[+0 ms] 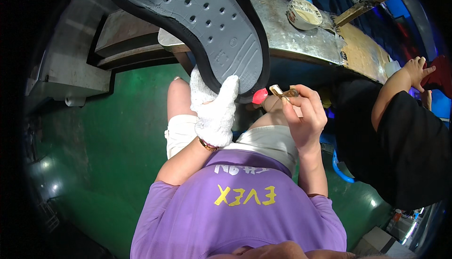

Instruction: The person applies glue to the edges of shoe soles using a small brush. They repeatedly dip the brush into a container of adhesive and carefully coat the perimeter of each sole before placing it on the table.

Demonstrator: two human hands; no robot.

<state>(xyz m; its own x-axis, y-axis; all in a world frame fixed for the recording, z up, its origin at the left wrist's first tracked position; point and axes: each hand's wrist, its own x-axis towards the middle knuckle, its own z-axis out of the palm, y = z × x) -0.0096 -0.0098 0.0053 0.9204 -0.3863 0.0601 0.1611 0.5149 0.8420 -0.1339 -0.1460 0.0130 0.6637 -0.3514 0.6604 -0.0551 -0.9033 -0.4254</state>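
Note:
My left hand (214, 110), in a white cotton glove, grips the heel end of a shoe sole (197, 19). The sole is grey with round holes and a black rim, and it points up and away from me. My right hand (306, 117) is bare and pinches a small brush with a brass ferrule (282, 91) close to the sole's heel edge. A small red piece (259, 96) shows just under the heel between the two hands. Below the hands are my knees, light shorts and purple shirt.
A worn metal workbench (301, 37) runs across the top with a round white tin (304, 14) on it. Another person in black (405, 141) sits at the right, a hand (416, 68) on the bench. A green floor (108, 155) lies at left.

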